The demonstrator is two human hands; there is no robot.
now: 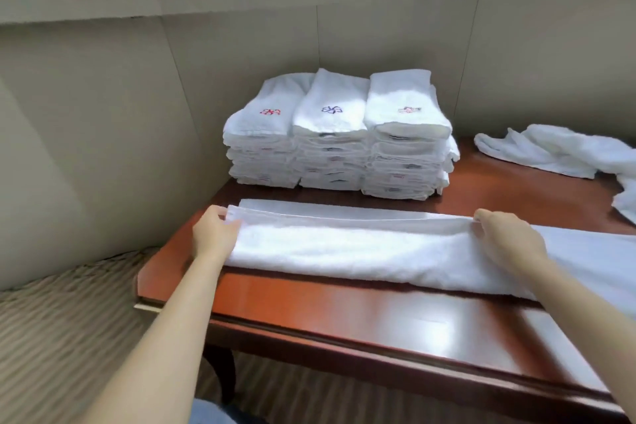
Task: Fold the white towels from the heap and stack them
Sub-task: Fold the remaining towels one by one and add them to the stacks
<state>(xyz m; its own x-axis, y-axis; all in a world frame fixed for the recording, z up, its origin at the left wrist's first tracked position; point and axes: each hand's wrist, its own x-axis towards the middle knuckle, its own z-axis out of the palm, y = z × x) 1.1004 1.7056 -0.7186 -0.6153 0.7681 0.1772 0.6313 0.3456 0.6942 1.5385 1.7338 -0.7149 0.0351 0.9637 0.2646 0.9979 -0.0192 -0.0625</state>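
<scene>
A long white towel (pixel 361 248) lies lengthwise across the red-brown table (pixel 344 306), folded over on itself. My left hand (pixel 215 234) pinches its upper edge at the left end. My right hand (pixel 509 239) pinches the same edge further right, and the towel runs on past it to the frame's right side. Behind the towel stand three stacks of folded white towels (pixel 339 138) side by side, each top towel with a small embroidered mark. The heap of unfolded white towels (pixel 564 151) lies at the back right.
The table sits in a corner of beige panelled wall (pixel 103 134), its left edge near my left hand. Striped carpet (pixel 58 337) covers the floor at the left. A strip of bare table top shows between the towel and the front edge.
</scene>
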